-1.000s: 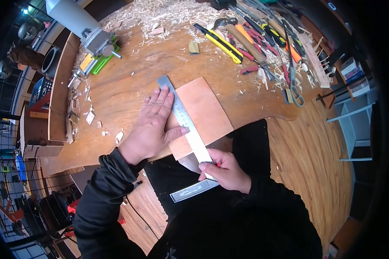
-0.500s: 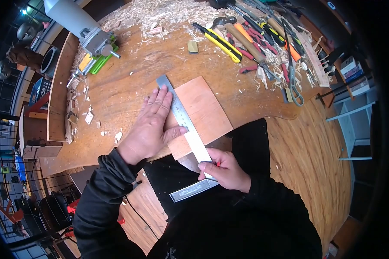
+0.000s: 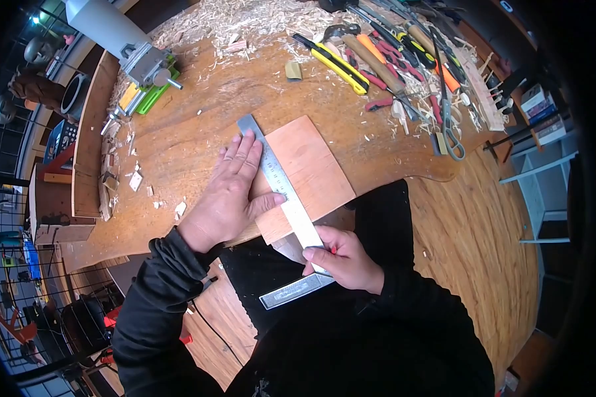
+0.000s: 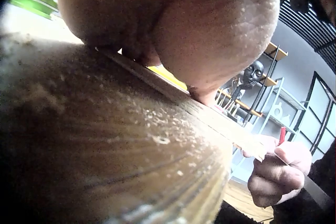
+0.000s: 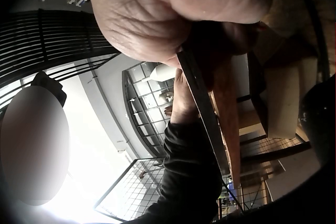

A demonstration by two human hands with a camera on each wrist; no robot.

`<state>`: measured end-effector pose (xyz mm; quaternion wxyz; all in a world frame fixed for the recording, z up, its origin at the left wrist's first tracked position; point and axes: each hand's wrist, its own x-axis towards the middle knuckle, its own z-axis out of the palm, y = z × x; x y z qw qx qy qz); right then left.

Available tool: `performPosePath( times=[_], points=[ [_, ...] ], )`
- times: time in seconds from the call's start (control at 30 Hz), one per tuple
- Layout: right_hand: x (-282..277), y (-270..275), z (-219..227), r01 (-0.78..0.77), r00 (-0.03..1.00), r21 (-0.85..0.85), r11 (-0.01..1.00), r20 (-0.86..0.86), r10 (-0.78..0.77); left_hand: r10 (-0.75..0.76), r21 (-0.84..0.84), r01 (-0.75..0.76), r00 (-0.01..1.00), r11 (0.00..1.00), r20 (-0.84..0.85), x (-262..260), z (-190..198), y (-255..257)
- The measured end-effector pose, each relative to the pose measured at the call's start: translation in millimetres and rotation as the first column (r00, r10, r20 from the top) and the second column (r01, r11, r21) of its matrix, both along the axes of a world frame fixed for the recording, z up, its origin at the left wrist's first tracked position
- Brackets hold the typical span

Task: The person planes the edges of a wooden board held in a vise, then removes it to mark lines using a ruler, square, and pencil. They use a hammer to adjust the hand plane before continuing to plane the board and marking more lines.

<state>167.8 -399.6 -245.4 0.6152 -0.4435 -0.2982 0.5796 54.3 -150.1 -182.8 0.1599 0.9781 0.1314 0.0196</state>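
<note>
A thin reddish-brown wooden board (image 3: 311,162) lies at the bench's near edge, its near end jutting past it. Across the board runs the steel blade of a try square (image 3: 301,221), marked with a scale; its metal stock (image 3: 297,292) sits beyond the board, close to the body. My left hand (image 3: 222,202) lies with straight fingers along the blade's left side, the thumb pressing on the blade. Thumb and fingers of my right hand (image 3: 349,261) pinch the blade near the stock. A small red tip (image 4: 282,136) pokes up from the right hand; the rest of it is hidden.
The wooden bench (image 3: 198,152) carries wood shavings (image 3: 198,30) at its far side. A yellow utility knife (image 3: 338,66), scissors (image 3: 451,142) and several hand tools lie at the far right. A vise (image 3: 149,69) stands at the far left. A small sanding block (image 3: 293,71) lies mid-bench.
</note>
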Motion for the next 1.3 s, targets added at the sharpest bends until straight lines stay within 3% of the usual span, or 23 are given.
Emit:
performPosePath(
  times=[1.3],
  points=[
    [-0.6,0.0,2.9,0.003,1.0,-0.026,1.0,0.01,-0.003,-0.005,0.012,0.005,1.0,1.0,-0.007,-0.5,1.2,-0.4]
  ],
)
